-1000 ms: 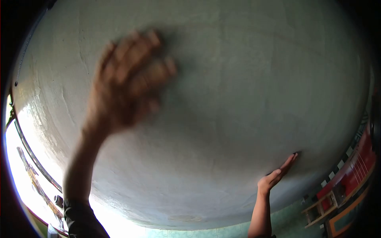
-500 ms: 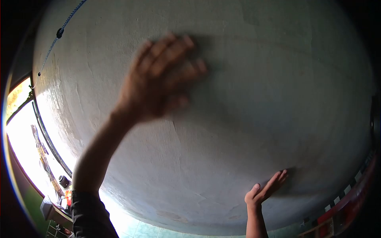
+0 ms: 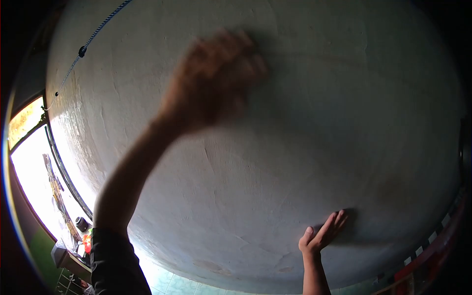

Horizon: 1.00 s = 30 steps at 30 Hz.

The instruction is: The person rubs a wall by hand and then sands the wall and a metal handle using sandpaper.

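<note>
A grey, rough-plastered wall point(image 3: 275, 162) takes up most of the view. My left hand point(image 3: 219, 81) is raised over its upper middle part, smeared by motion, so how its fingers lie does not show. A dark sleeve point(image 3: 115, 260) covers that arm to the elbow. Lower down at the right, my right hand point(image 3: 322, 233) is open against the wall, fingers stretched out and the thumb apart. Its shadow falls on the plaster just beside it. No object shows in the right hand.
At the upper left a blue and white cord point(image 3: 101, 29) with a black bead hangs near the wall. A bright window point(image 3: 34, 162) stands at the left, with a dark jar point(image 3: 81, 224) by it. Pale tiles point(image 3: 182, 285) lie below; a red item point(image 3: 418, 265) sits at lower right.
My left hand has moved up and slightly right, and blurs more. My right hand sits slightly further left in view, still flat. The window and cord have shifted right with the camera.
</note>
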Each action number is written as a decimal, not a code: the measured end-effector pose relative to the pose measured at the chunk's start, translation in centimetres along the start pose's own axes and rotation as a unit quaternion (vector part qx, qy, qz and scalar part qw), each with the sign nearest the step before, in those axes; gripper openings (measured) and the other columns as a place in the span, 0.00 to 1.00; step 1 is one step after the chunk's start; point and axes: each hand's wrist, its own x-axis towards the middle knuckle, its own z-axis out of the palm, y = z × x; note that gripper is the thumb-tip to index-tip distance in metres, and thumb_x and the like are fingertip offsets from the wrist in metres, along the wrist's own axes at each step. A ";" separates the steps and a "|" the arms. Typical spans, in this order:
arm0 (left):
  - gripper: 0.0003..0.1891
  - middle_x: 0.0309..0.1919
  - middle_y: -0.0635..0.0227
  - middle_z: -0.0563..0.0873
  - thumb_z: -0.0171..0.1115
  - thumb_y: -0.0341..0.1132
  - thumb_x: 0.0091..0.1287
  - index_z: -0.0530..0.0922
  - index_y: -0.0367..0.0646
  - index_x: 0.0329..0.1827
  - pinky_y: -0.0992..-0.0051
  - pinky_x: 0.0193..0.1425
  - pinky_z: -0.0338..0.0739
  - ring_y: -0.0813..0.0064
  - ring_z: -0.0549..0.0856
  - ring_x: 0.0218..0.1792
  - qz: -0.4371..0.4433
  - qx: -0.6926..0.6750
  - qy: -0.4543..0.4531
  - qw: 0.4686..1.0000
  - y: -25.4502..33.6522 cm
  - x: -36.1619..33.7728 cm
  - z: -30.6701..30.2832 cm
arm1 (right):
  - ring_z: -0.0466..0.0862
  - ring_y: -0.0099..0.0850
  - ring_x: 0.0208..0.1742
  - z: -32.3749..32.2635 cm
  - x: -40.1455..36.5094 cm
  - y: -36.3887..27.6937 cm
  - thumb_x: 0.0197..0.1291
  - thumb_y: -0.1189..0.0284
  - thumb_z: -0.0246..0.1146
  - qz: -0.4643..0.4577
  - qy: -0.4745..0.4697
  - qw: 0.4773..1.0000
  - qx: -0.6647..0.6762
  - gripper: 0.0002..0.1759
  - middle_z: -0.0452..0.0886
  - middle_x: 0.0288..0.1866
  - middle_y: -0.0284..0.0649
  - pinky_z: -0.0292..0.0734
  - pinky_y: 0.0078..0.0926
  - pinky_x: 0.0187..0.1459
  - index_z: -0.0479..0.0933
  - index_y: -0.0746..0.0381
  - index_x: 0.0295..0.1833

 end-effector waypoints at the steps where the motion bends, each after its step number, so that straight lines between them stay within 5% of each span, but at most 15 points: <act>1: 0.35 0.85 0.71 0.55 0.55 0.65 0.73 0.60 0.75 0.83 0.47 0.87 0.46 0.62 0.53 0.85 -0.029 -0.044 0.081 0.995 -3.2 0.8 1.9 | 0.55 0.68 0.82 -0.1 0.0 -0.1 0.78 0.52 0.44 0.001 0.001 1.000 0.001 0.40 0.55 0.83 0.65 0.49 0.68 0.78 0.54 0.73 0.82; 2: 0.36 0.85 0.70 0.56 0.59 0.63 0.73 0.60 0.73 0.83 0.47 0.86 0.48 0.60 0.54 0.84 -0.058 -0.086 0.162 0.981 -5.1 0.9 3.2 | 0.55 0.68 0.82 -0.1 -0.1 -0.1 0.78 0.51 0.44 0.004 -0.001 1.000 0.000 0.41 0.56 0.83 0.64 0.50 0.69 0.78 0.55 0.73 0.82; 5: 0.37 0.85 0.70 0.56 0.59 0.63 0.72 0.60 0.75 0.83 0.46 0.86 0.48 0.57 0.55 0.84 -0.055 -0.083 0.080 0.992 0.8 -0.2 0.8 | 0.56 0.69 0.82 0.1 -0.4 0.1 0.77 0.50 0.45 0.009 -0.002 1.000 0.004 0.42 0.57 0.83 0.62 0.50 0.70 0.77 0.55 0.72 0.82; 6: 0.41 0.87 0.72 0.48 0.56 0.71 0.69 0.55 0.77 0.84 0.46 0.88 0.40 0.58 0.47 0.86 0.015 -0.071 -0.027 0.997 4.3 -1.2 -0.6 | 0.56 0.69 0.82 0.0 -0.4 0.1 0.77 0.51 0.45 0.007 -0.006 1.000 0.004 0.41 0.56 0.83 0.62 0.50 0.69 0.77 0.55 0.72 0.82; 7: 0.43 0.87 0.75 0.46 0.56 0.74 0.66 0.54 0.82 0.84 0.46 0.88 0.40 0.58 0.46 0.86 0.120 -0.097 -0.041 0.987 7.2 -3.2 -0.7 | 0.55 0.69 0.82 -0.1 -0.4 0.2 0.77 0.51 0.46 0.005 -0.008 1.000 0.003 0.41 0.56 0.83 0.63 0.50 0.68 0.78 0.55 0.72 0.82; 9: 0.45 0.87 0.78 0.47 0.60 0.74 0.63 0.52 0.86 0.83 0.47 0.88 0.40 0.61 0.47 0.86 0.227 -0.146 0.063 0.961 10.5 -5.9 1.0 | 0.55 0.68 0.83 0.0 -0.6 0.6 0.76 0.53 0.48 0.003 -0.015 1.000 -0.001 0.41 0.56 0.83 0.64 0.49 0.68 0.78 0.55 0.72 0.82; 13: 0.45 0.86 0.78 0.48 0.65 0.69 0.63 0.53 0.84 0.83 0.49 0.88 0.42 0.60 0.48 0.86 0.123 -0.084 -0.030 0.988 5.3 -4.4 1.1 | 0.53 0.64 0.84 0.5 -1.5 1.2 0.76 0.57 0.52 0.024 -0.029 0.999 0.019 0.40 0.53 0.85 0.63 0.47 0.64 0.80 0.53 0.71 0.83; 16: 0.38 0.85 0.72 0.57 0.66 0.48 0.71 0.61 0.74 0.83 0.51 0.88 0.45 0.64 0.56 0.85 0.021 -0.189 0.119 0.975 2.0 -3.9 2.3 | 0.50 0.61 0.86 -1.5 -2.7 -0.3 0.75 0.61 0.55 0.081 -0.058 0.993 0.064 0.40 0.49 0.86 0.61 0.45 0.61 0.81 0.51 0.70 0.84; 19: 0.32 0.83 0.69 0.63 0.63 0.43 0.74 0.66 0.66 0.81 0.49 0.88 0.42 0.64 0.58 0.84 -0.044 -0.231 0.151 0.960 3.7 -5.9 2.7 | 0.48 0.58 0.87 -2.6 -1.7 -1.5 0.74 0.64 0.57 0.121 -0.062 0.986 0.098 0.40 0.47 0.87 0.59 0.44 0.56 0.82 0.50 0.66 0.85; 27: 0.27 0.80 0.69 0.69 0.57 0.46 0.76 0.72 0.57 0.78 0.46 0.87 0.42 0.62 0.61 0.83 -0.064 -0.279 0.067 0.956 5.2 -15.6 3.3 | 0.45 0.60 0.87 -3.7 0.5 -3.9 0.75 0.64 0.57 0.179 -0.039 0.969 0.165 0.37 0.47 0.87 0.59 0.44 0.58 0.83 0.54 0.66 0.82; 30: 0.28 0.80 0.70 0.70 0.57 0.48 0.75 0.72 0.56 0.78 0.45 0.87 0.43 0.62 0.63 0.82 -0.042 -0.288 0.072 0.954 4.5 -15.4 3.5 | 0.46 0.60 0.87 -3.0 6.3 -7.6 0.74 0.64 0.58 0.068 0.007 0.982 0.174 0.37 0.48 0.87 0.59 0.45 0.59 0.82 0.54 0.66 0.82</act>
